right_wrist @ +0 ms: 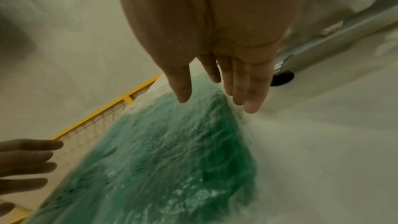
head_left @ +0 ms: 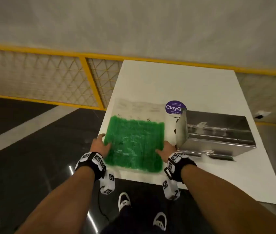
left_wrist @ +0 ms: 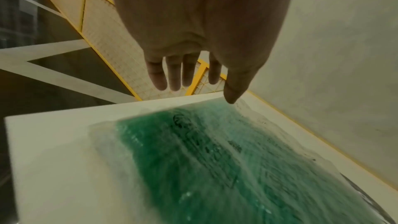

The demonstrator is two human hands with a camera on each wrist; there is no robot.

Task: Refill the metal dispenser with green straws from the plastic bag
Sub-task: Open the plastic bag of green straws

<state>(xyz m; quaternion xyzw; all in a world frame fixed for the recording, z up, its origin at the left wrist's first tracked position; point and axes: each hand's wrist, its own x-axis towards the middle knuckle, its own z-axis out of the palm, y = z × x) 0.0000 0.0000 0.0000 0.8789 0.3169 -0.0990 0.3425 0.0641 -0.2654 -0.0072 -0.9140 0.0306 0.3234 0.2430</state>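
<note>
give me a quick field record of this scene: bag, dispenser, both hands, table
bag: clear plastic bag of green straws, flat on the table's near left part
dispenser: metal dispenser right of the bag
left hand: open, at the bag's left edge
right hand: open, at the bag's right edge
table: white, purple sticker behind the dispenser

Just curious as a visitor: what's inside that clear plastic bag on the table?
The plastic bag holds a dense flat layer of green straws filling its near part; the far part looks empty. How many layers lie underneath cannot be seen.
</note>
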